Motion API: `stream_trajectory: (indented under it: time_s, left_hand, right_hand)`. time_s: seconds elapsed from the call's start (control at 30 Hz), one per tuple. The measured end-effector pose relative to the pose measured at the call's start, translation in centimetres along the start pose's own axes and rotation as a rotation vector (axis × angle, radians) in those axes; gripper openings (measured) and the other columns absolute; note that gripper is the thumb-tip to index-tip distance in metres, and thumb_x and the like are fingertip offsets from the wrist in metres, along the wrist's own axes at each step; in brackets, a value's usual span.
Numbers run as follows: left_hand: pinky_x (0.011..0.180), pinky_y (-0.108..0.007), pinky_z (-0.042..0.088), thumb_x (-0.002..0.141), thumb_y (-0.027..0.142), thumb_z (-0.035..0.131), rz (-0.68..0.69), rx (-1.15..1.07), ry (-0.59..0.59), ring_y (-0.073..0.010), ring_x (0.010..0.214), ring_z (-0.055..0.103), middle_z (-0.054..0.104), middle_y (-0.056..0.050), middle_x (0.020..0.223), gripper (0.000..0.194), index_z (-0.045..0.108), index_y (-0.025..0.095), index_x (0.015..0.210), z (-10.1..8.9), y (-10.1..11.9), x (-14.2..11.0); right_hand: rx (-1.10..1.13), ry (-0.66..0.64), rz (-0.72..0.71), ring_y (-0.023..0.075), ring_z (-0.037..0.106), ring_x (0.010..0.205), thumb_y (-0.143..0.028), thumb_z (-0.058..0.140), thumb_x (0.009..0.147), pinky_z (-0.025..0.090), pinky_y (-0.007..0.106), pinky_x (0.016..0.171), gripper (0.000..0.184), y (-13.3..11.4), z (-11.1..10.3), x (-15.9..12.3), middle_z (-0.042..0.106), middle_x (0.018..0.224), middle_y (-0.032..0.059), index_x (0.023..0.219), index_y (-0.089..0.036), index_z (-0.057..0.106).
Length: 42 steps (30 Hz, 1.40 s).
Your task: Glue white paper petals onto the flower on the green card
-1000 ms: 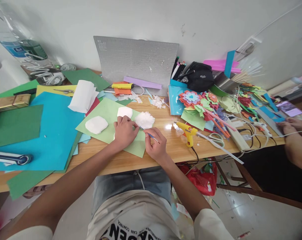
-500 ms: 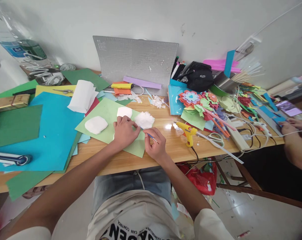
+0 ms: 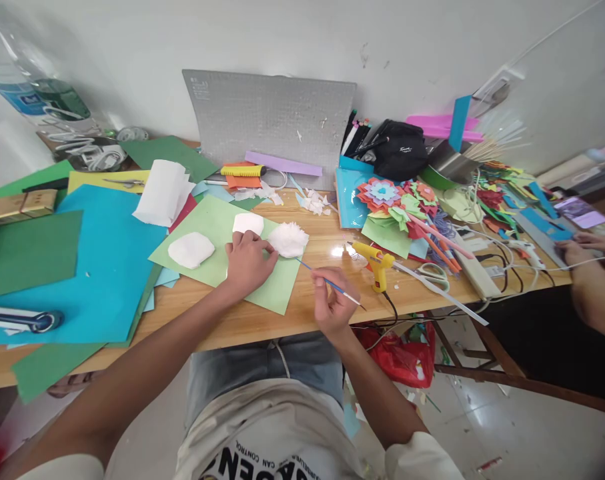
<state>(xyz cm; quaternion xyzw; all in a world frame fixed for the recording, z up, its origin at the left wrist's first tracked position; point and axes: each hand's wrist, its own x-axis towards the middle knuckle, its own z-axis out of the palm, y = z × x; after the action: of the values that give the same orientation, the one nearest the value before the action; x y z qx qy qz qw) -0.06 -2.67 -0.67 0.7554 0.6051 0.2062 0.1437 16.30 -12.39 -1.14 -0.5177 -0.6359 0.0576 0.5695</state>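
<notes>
My left hand (image 3: 249,267) lies on a light green sheet of paper (image 3: 212,217), fingers spread and bent a little, pressing down on it. Its fingertips reach the lower edge of a white piece (image 3: 248,223) and hide part of it. A smooth white oval (image 3: 191,250) rests to the left on the same sheet. To the right is a fluffy, ragged-edged white piece (image 3: 288,240). My right hand (image 3: 335,303) is closed in a pinch around a slim blue paintbrush (image 3: 338,289), whose far end points down-left, close to the fluffy piece.
A yellow glue gun (image 3: 377,263) and scissors (image 3: 433,277) lie to the right, near paper flowers (image 3: 382,193). Blue paper (image 3: 112,267) and a stapler (image 3: 22,318) are on the left. A grey cutting mat (image 3: 277,120) leans on the wall. Another person's hands (image 3: 577,257) work at far right.
My right hand has moved right and toward me, drawing the paintbrush back from beside my left hand, so more of it shows. My left hand stays in place on the sheet.
</notes>
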Motion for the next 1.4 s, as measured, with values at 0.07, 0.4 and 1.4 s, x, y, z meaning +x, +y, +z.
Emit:
stream_trajectory:
  time_s: [0.07,0.4,1.4]
  left_hand:
    - [0.082,-0.045,0.039,0.084,0.040,0.056,-0.001,0.003,0.000,-0.0308,0.107,0.047,0.061,-0.010,0.103,0.024,0.074,0.024,0.082,-0.1,0.0,0.0]
    - [0.087,-0.042,0.043,0.089,0.030,0.048,0.262,0.126,0.077,-0.0295,0.105,0.052,0.064,-0.011,0.104,0.027,0.070,0.020,0.100,-4.0,1.4,3.7]
    - [0.087,-0.034,0.045,0.080,0.020,0.056,0.394,-0.181,-0.101,-0.0223,0.092,0.063,0.069,-0.011,0.094,0.015,0.068,0.015,0.087,0.8,5.1,19.8]
  right_hand:
    - [-0.013,0.049,0.093,0.0193,0.064,0.081,-0.020,0.050,0.090,0.055,0.037,0.074,0.016,0.3,-0.9,-0.5,0.066,0.086,0.0060,0.096,-0.021,0.064]
    - [-0.067,0.129,0.182,0.0188,0.064,0.080,-0.019,0.052,0.089,0.054,0.037,0.076,0.014,1.9,-2.7,-2.2,0.067,0.086,0.0058,0.093,-0.020,0.066]
    - [-0.059,0.161,0.202,0.0187,0.066,0.079,-0.014,0.054,0.087,0.055,0.035,0.074,0.018,2.4,-2.8,-2.3,0.070,0.087,0.0053,0.098,-0.021,0.067]
